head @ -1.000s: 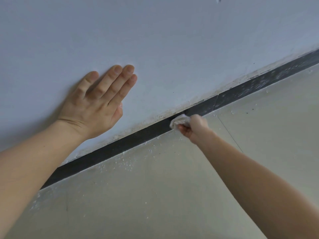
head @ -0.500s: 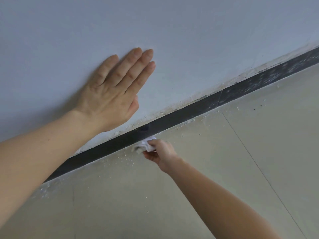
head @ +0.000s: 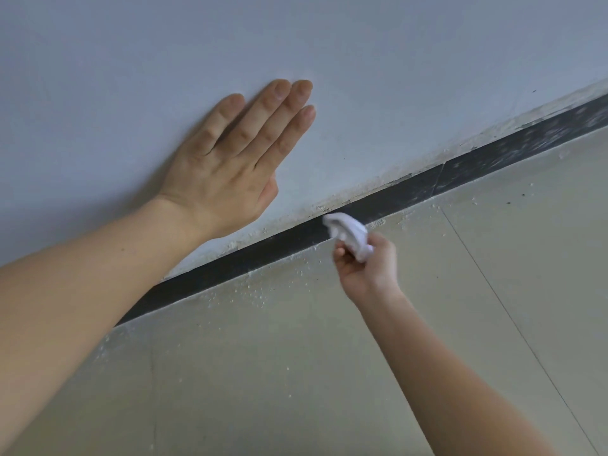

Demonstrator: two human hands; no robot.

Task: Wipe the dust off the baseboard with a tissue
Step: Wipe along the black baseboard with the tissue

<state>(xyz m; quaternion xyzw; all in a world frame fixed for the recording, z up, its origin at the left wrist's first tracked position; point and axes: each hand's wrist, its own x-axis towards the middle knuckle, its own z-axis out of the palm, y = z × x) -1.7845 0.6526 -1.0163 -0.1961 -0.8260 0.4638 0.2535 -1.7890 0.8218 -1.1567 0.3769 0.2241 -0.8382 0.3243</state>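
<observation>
The right hand [head: 367, 268] has its fingers clenched on a tissue [head: 348, 233] touching the baseboard [head: 263, 250]; the left hand [head: 230, 166] lies flat, fingers released, on the wall [head: 362, 60].

Both forearms run off the bottom and left edges, so nothing of the person past them shows. The right hand [head: 367, 264] covers the lower end of the crumpled tissue [head: 348, 232], whose tip blurs where it meets the baseboard [head: 263, 255]. That dark baseboard is cut off at the right edge and slips behind the left forearm [head: 85, 274].
</observation>
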